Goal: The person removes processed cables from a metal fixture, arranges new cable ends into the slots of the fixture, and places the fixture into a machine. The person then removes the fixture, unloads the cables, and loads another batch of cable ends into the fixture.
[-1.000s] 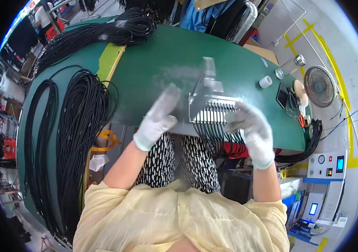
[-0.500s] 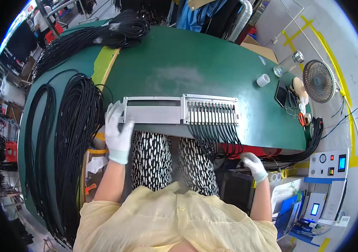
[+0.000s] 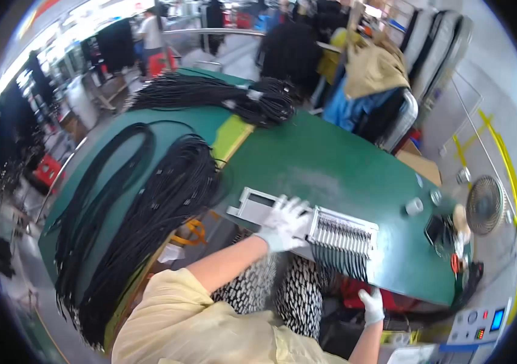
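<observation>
A silver metal fixture (image 3: 252, 210) lies near the green table's front edge. Its right section (image 3: 343, 223) holds a row of pale connectors with black cables (image 3: 338, 262) hanging over the edge. My left hand (image 3: 285, 223), in a white glove, is over the middle of the fixture, fingers spread, covering part of it; whether it touches is unclear. Below the table edge, beside the hanging cables, is my right hand (image 3: 372, 305), also gloved. Its thumb and fingers look apart, and no held thing shows, though the picture is slightly blurred.
Large bundles of black cable (image 3: 173, 176) lie on the left of the table (image 3: 307, 145), with another bundle (image 3: 258, 100) at the back. A fan (image 3: 486, 205), a white cup (image 3: 414, 206) and orange-handled scissors (image 3: 455, 263) are at the right. A control box (image 3: 483, 321) stands lower right.
My left hand has moved right, from the fixture's left end to over its middle. My right hand stays below the table edge by the cables. The whole view has turned and tilted up.
</observation>
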Motion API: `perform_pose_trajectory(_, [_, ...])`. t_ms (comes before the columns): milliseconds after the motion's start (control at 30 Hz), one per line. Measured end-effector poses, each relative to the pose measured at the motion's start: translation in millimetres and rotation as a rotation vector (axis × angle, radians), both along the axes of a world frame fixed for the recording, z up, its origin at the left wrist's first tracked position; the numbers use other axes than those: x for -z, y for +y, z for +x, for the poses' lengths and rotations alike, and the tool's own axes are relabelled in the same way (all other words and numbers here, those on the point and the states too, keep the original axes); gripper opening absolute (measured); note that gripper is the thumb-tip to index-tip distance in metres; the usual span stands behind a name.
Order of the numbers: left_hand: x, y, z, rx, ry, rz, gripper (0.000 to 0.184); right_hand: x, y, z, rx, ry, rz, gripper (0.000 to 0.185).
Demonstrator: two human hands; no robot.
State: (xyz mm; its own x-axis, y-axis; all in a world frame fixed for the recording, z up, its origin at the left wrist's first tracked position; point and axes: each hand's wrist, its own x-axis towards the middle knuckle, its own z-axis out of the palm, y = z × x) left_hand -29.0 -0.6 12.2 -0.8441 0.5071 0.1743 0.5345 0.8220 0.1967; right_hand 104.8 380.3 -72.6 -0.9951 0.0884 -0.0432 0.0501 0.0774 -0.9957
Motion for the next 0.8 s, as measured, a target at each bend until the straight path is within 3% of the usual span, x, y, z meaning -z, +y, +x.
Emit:
perform_pose_trajectory(67, [1.1,-6.7,3.7,0.014,0.011,0.078,0.083,-18.5,-24.9,-5.8,-0.263,-0.463,-0.367,0.066])
perform_pose_trajectory(100, [3.1,-9.1,4.2,0.019,0.034,0.110,0.083,22.2,-23.0,-12.1,-0.180,-0.484,-0.233,0.063])
perform_pose_trajectory(133, [8.6,-8.8,3.9,0.018,0.052,0.114,0.082,-5.9,-64.6,-14.0,-0.233,-0.357,-0.282,0.059])
perform_pose_trajectory(267, [9.4,-6.7,1.9,0.011,0.073,0.140,0.080,42.4,-104.9,-29.6,-0.293,-0.068,-0.268,0.050])
perform_pose_trajectory(300, [6.1,-6.6,3.5,0.006,0.061,0.130,0.079,9.9,-124.8,-26.3,-0.242,-0.018,-0.202,0.043])
perform_pose_trajectory(367, [5.1,-8.2,5.0,0.009,0.055,0.168,0.079,-1.8,-129.6,-21.7,-0.266,-0.108,-0.309,0.042])
perform_pose_trajectory(400, [9.1,-7.8,4.1,0.014,0.072,0.177,0.080,-8.4,-130.3,-19.9,-0.260,-0.111,-0.237,0.039])
perform_pose_trajectory(467, [12.3,-6.9,4.4,0.000,0.075,0.198,0.082,11.4,-120.1,-20.4,-0.184,-0.120,-0.249,0.035])
perform_pose_trajectory(500, [8.1,-6.7,4.4,0.005,0.041,0.201,0.085,-22.5,-131.0,-16.4,-0.199,-0.186,-0.292,0.030])
perform_pose_trajectory(533, [10.8,-5.8,3.9,0.000,0.035,0.204,0.085,-13.9,-118.3,-19.0,-0.232,-0.123,-0.259,0.031])
perform_pose_trajectory(567, [13.7,-4.9,3.4,-0.004,0.027,0.206,0.084,-46.3,-137.0,-11.1,-0.069,-0.216,-0.335,0.027])
perform_pose_trajectory(600, [10.5,-4.3,3.2,0.001,-0.008,0.176,0.083,-30.7,-112.5,-22.6,-0.334,-0.198,-0.389,0.026])
perform_pose_trajectory(633, [4.8,-4.6,5.5,-0.003,-0.035,0.168,0.083,-81.4,-135.1,-15.3,-0.176,-0.329,-0.290,0.031])
perform_pose_trajectory(800, [9.4,-3.5,3.7,-0.014,-0.033,0.164,0.084,-87.7,-138.6,-7.0,-0.118,-0.380,-0.351,0.028])
